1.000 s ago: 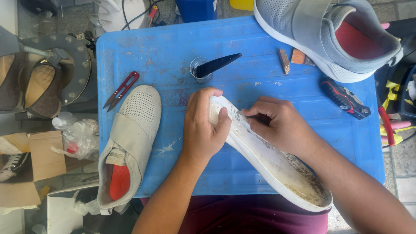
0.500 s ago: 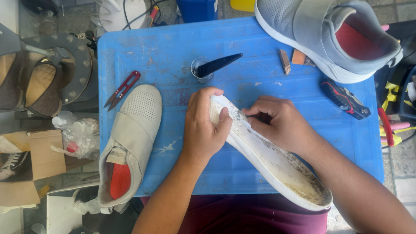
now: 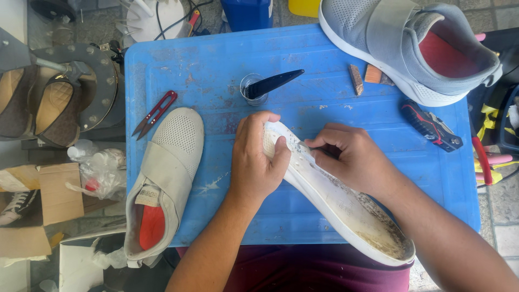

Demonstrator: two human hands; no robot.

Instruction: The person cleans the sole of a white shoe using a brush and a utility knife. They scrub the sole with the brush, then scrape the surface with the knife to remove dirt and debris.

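On a blue plastic desk (image 3: pixel 216 59), the left hand (image 3: pixel 254 162) clamps the toe of a detached white rubber shoe sole (image 3: pixel 335 203). The right hand (image 3: pixel 354 159) pinches closed beside it, working the sole's glue-stained inner face. The sole looks light and bendy, best gripped by its rim.

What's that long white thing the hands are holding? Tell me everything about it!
It is a white shoe sole, long and shallow like a little boat, looking rubbery. Its inside is dirty, with brown-grey grime that is thickest at the heel end nearest the person. It lies slanted across the blue table, heel hanging past the front edge. The left hand grips its toe end, and the right hand presses pinched fingers onto the inside near the toe.
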